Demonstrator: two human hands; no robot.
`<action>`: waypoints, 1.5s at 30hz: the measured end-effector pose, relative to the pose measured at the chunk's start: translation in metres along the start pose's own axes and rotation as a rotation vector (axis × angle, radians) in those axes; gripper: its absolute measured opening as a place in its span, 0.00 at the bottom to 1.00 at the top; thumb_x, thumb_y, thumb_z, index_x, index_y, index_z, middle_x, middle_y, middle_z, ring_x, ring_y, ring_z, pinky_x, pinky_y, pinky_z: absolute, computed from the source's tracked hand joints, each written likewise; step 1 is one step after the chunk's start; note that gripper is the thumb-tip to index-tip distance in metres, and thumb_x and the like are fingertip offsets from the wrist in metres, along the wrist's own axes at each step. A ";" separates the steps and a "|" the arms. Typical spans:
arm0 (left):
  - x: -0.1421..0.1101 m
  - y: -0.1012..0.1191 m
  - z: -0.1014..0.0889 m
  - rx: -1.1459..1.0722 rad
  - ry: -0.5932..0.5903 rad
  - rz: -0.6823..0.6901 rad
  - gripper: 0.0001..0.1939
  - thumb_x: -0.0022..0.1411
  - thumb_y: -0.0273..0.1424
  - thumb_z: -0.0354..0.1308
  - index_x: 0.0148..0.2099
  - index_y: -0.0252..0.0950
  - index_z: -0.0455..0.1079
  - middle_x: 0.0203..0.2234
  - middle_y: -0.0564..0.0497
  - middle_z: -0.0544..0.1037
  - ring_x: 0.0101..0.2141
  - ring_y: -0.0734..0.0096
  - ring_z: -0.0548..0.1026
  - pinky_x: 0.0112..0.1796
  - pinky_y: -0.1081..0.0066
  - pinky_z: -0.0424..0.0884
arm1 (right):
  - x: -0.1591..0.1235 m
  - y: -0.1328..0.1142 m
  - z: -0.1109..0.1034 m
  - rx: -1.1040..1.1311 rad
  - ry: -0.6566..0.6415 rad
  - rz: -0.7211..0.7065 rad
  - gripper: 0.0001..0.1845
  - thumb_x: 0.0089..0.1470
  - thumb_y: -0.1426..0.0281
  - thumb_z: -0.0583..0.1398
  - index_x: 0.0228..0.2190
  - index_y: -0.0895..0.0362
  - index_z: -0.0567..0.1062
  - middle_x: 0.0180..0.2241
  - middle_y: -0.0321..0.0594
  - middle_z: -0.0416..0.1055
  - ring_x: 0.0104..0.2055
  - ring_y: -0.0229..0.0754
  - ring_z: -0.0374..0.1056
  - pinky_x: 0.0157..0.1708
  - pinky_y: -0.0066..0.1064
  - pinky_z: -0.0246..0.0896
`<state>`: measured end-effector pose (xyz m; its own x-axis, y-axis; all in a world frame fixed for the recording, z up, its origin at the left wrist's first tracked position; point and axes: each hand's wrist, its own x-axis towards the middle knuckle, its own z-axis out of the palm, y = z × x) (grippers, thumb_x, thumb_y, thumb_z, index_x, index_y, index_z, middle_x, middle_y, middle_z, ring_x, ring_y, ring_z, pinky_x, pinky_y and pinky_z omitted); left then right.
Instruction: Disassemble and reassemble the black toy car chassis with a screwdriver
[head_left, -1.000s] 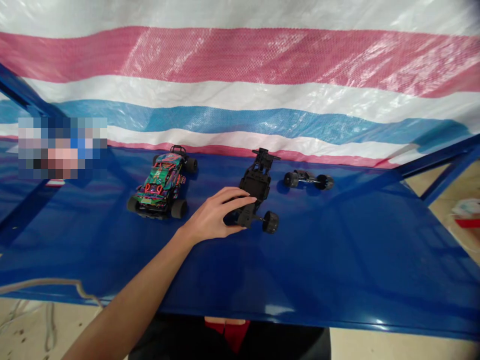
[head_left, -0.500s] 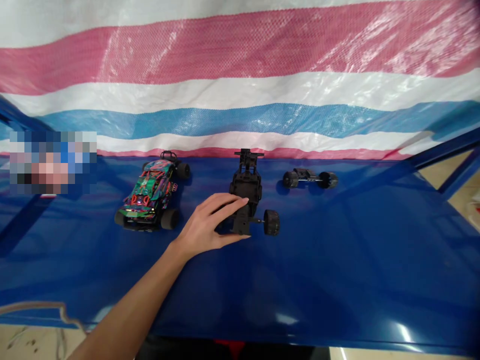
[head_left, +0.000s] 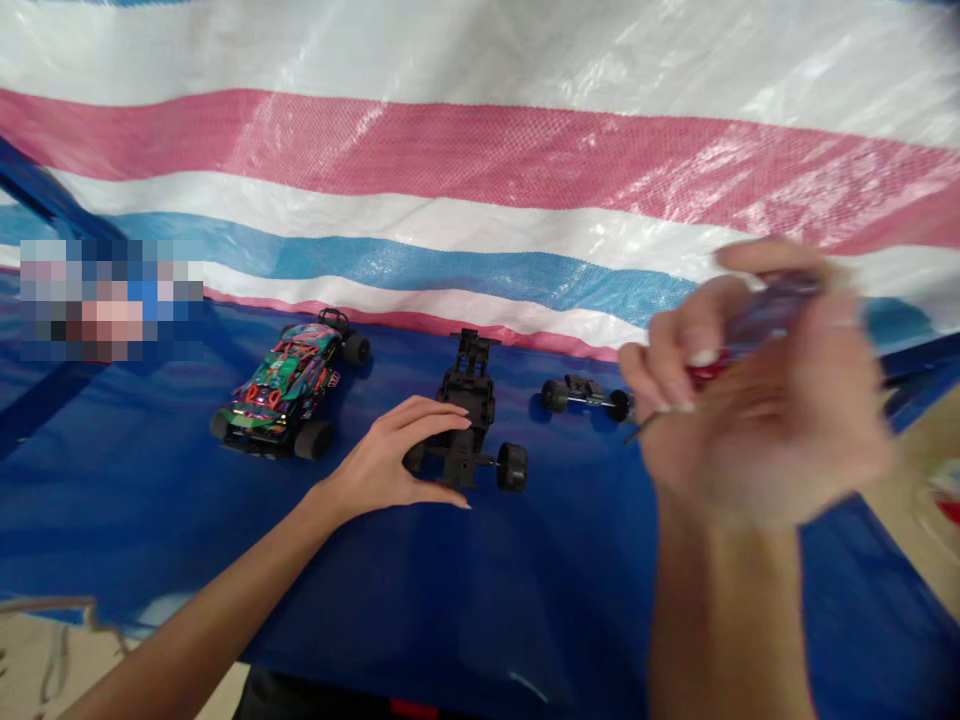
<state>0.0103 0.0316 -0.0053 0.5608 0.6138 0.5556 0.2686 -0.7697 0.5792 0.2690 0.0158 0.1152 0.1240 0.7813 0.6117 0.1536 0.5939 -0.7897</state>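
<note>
My left hand (head_left: 401,455) is curled around the near end of a black toy car chassis (head_left: 466,400), with fingers on top and thumb along the near edge. A black wheel (head_left: 513,467) sticks out on the chassis's right side; the left one is mostly behind my fingers. Raised at the right, my right hand (head_left: 750,400) is blurred by motion and closed on a screwdriver (head_left: 772,312). Its handle looks purplish and see-through with a red part, and the thin dark shaft points down to the left.
A colourful toy car (head_left: 289,385) stands to the left on the blue table (head_left: 420,610). A loose axle with two wheels (head_left: 583,392) lies behind my right hand. Striped plastic sheeting (head_left: 450,150) hangs at the back. A pixelated patch covers the far left.
My right hand has come into view at the right with the screwdriver. My left hand stays on the chassis. The camera view has shifted and tilted slightly.
</note>
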 end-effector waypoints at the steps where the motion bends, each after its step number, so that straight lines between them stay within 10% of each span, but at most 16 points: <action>1: 0.002 0.001 0.000 -0.010 0.001 -0.015 0.42 0.48 0.46 0.82 0.62 0.41 0.74 0.54 0.40 0.84 0.53 0.53 0.82 0.56 0.55 0.80 | 0.004 0.005 0.011 0.072 0.051 0.013 0.20 0.77 0.61 0.49 0.49 0.48 0.79 0.29 0.31 0.67 0.24 0.30 0.65 0.25 0.28 0.61; 10: 0.001 0.005 0.005 -0.032 -0.018 -0.247 0.44 0.45 0.50 0.82 0.60 0.42 0.73 0.52 0.43 0.84 0.50 0.50 0.84 0.52 0.54 0.81 | -0.017 0.054 0.057 0.024 0.128 -0.038 0.11 0.60 0.61 0.72 0.43 0.51 0.83 0.37 0.36 0.83 0.34 0.39 0.79 0.37 0.34 0.79; 38: -0.003 0.001 0.012 -0.209 0.044 -0.216 0.44 0.45 0.49 0.83 0.60 0.39 0.76 0.52 0.43 0.84 0.52 0.50 0.83 0.56 0.56 0.79 | -0.032 0.032 0.080 -0.453 -0.039 -0.614 0.26 0.59 0.83 0.68 0.56 0.52 0.80 0.41 0.42 0.86 0.38 0.46 0.81 0.35 0.39 0.80; 45: -0.001 0.003 0.010 -0.201 0.032 -0.213 0.40 0.48 0.47 0.82 0.60 0.39 0.76 0.53 0.43 0.84 0.52 0.50 0.83 0.55 0.57 0.79 | -0.037 0.032 0.085 -0.447 0.040 -0.573 0.25 0.56 0.82 0.71 0.53 0.54 0.81 0.37 0.42 0.84 0.34 0.44 0.79 0.33 0.39 0.77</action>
<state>0.0184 0.0272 -0.0101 0.4830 0.7653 0.4256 0.2153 -0.5749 0.7894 0.1864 0.0223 0.0635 -0.0616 0.3581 0.9317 0.5899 0.7661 -0.2554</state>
